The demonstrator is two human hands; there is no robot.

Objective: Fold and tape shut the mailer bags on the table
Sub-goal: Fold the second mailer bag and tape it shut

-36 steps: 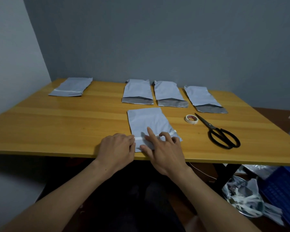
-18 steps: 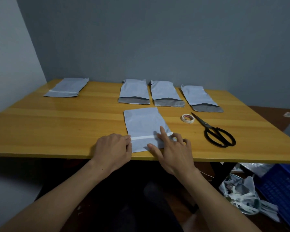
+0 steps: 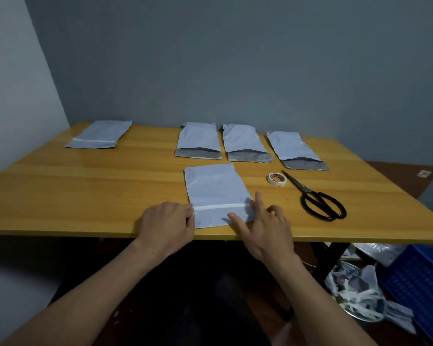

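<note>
A grey mailer bag (image 3: 216, 188) lies near the table's front edge, its flap folded over and a white tape strip (image 3: 220, 206) running across it. My left hand (image 3: 166, 222) rests at the bag's left edge with its fingertips on the tape's left end. My right hand (image 3: 264, 224) lies on the bag's right corner, index finger pressing the tape's right end, thumb flat on the flap. Three unsealed mailer bags (image 3: 200, 139) (image 3: 244, 146) (image 3: 294, 149) sit in a row at the back. A taped bag (image 3: 99, 134) lies at the back left.
A roll of white tape (image 3: 276, 179) and black scissors (image 3: 315, 197) lie right of the bag on the wooden table (image 3: 85, 186). On the floor at the right stand a bowl of paper scraps (image 3: 355, 293) and a blue crate (image 3: 420, 283).
My right hand slid rightwards along the tape strip, from the bag's middle to its right edge. My left hand stayed at the left end.
</note>
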